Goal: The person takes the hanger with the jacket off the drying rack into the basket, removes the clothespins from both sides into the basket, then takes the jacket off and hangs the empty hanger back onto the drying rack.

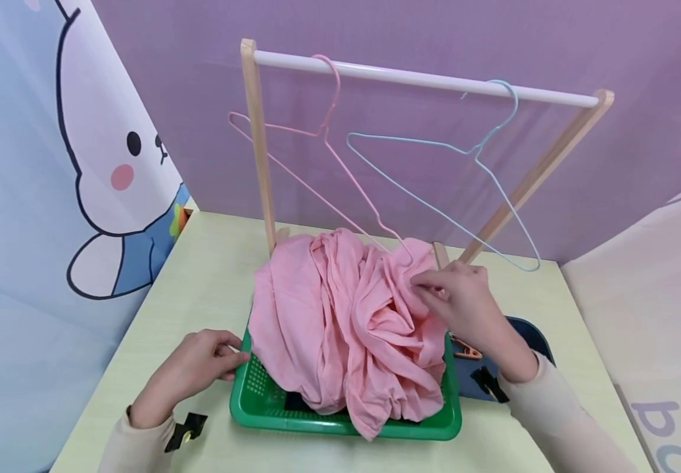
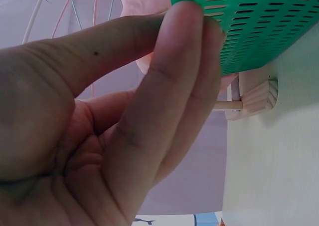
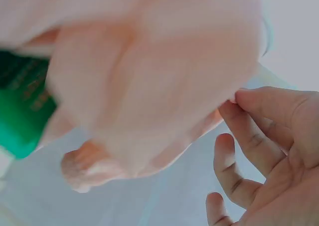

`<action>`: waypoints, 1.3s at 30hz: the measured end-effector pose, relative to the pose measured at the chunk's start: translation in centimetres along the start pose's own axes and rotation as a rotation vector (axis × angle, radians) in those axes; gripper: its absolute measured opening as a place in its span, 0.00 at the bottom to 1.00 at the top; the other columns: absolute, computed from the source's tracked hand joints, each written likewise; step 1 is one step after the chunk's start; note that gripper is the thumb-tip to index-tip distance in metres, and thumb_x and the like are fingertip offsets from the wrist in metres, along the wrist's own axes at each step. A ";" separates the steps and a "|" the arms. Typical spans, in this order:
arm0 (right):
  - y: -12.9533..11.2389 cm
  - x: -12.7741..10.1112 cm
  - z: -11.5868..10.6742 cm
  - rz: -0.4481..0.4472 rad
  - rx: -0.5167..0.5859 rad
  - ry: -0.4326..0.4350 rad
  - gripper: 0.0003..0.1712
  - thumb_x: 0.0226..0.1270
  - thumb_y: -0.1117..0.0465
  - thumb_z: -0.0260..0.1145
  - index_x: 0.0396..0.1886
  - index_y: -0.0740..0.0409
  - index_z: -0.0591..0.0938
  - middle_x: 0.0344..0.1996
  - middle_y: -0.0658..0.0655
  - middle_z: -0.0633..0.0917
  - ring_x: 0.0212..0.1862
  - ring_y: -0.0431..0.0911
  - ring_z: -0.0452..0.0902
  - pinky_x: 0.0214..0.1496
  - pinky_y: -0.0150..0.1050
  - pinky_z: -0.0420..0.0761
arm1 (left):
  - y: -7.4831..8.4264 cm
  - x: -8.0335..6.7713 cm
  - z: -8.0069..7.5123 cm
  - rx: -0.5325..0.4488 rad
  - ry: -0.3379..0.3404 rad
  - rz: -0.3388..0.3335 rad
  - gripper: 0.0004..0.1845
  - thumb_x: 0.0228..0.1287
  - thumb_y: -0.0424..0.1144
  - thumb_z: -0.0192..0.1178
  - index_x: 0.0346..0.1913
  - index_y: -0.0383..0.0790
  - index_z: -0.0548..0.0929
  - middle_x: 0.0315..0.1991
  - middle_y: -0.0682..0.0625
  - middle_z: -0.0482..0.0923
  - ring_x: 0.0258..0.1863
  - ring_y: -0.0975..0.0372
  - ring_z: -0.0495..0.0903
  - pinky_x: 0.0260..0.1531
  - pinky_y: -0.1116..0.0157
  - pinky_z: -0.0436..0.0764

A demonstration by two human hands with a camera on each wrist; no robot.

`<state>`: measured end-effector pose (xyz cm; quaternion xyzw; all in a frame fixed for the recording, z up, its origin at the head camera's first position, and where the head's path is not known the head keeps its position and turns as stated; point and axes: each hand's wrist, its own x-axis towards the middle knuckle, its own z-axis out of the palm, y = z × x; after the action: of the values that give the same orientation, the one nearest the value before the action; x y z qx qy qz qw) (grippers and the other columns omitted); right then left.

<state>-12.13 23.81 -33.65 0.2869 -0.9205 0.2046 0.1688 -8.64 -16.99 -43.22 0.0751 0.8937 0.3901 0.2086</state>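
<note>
A heap of pink cloth [image 1: 340,328] fills a green plastic basket [image 1: 293,426] on the table, with folds spilling over its front rim. My left hand [image 1: 204,361] pinches the basket's left rim between thumb and fingers; the left wrist view shows the thumb and fingertips at the slotted green wall [image 2: 249,21]. At the right back of the heap, my right hand [image 1: 465,302] pinches an edge of the pink cloth. In the right wrist view the cloth [image 3: 164,81] hangs from thumb and index finger, the other fingers spread apart. Something dark lies under the cloth in the basket.
Behind the basket stands a wooden rack with a white rod [image 1: 376,71]. A pink hanger [image 1: 352,177] and a light blue hanger [image 1: 429,203] hang on it, the pink one's lower corner overlapping the cloth. Right of the basket, a dark blue tray [image 1: 532,332] holds an orange clip [image 1: 467,350].
</note>
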 end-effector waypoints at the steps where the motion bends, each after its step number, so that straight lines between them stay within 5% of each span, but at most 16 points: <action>1: -1.1 -0.1 0.0 -0.043 -0.020 0.014 0.11 0.52 0.69 0.79 0.35 0.52 0.91 0.22 0.45 0.84 0.29 0.43 0.73 0.39 0.55 0.69 | 0.0 0.0 0.0 0.001 0.001 0.003 0.14 0.66 0.38 0.67 0.47 0.30 0.84 0.26 0.56 0.84 0.23 0.64 0.83 0.32 0.58 0.79; 14: -10.8 -0.5 2.2 -0.456 -0.178 -0.131 0.18 0.53 0.68 0.76 0.42 0.44 0.88 0.37 0.40 0.87 0.38 0.42 0.69 0.47 0.51 0.65 | -0.1 0.2 -0.1 0.014 0.012 0.018 0.13 0.66 0.38 0.67 0.46 0.31 0.84 0.25 0.56 0.83 0.23 0.65 0.82 0.31 0.59 0.79; 17: -12.0 -0.8 3.7 -0.526 -0.242 -0.187 0.10 0.61 0.61 0.71 0.40 0.41 0.87 0.36 0.38 0.86 0.39 0.41 0.69 0.46 0.47 0.66 | -0.1 0.2 0.0 0.011 0.017 0.020 0.13 0.66 0.38 0.67 0.46 0.31 0.84 0.25 0.57 0.83 0.22 0.65 0.82 0.32 0.59 0.79; 22: -12.6 -1.3 5.7 -0.545 -0.361 -0.373 0.07 0.71 0.52 0.64 0.43 0.37 0.86 0.37 0.39 0.85 0.47 0.43 0.72 0.48 0.47 0.65 | 0.0 0.2 0.1 0.001 0.022 0.032 0.13 0.66 0.38 0.67 0.46 0.31 0.84 0.26 0.57 0.84 0.23 0.65 0.82 0.33 0.58 0.79; 29: -11.4 -1.0 6.1 -0.497 -0.417 -0.608 0.17 0.60 0.51 0.75 0.49 0.39 0.85 0.44 0.41 0.85 0.51 0.45 0.71 0.53 0.49 0.65 | 0.1 0.2 0.1 0.001 0.023 0.023 0.13 0.66 0.38 0.67 0.46 0.31 0.84 0.26 0.56 0.84 0.23 0.65 0.82 0.33 0.58 0.79; 34: -11.2 0.2 4.5 -0.548 -0.386 -0.545 0.14 0.61 0.55 0.73 0.46 0.39 0.84 0.43 0.40 0.85 0.47 0.44 0.72 0.54 0.50 0.66 | 0.2 0.2 0.1 0.000 0.024 0.019 0.13 0.66 0.38 0.67 0.46 0.31 0.84 0.26 0.56 0.84 0.23 0.65 0.82 0.32 0.58 0.79; 39: -10.7 4.3 2.7 -0.548 -0.406 -0.430 0.08 0.65 0.57 0.71 0.43 0.42 0.86 0.37 0.42 0.86 0.38 0.44 0.74 0.50 0.48 0.69 | 0.2 0.2 0.2 0.010 0.037 0.033 0.12 0.65 0.38 0.67 0.45 0.32 0.85 0.24 0.57 0.83 0.22 0.65 0.82 0.32 0.58 0.78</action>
<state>-9.61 12.50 -31.13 0.5189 -0.8459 -0.0986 0.0742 -8.76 -16.62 -43.26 0.0836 0.8980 0.3902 0.1852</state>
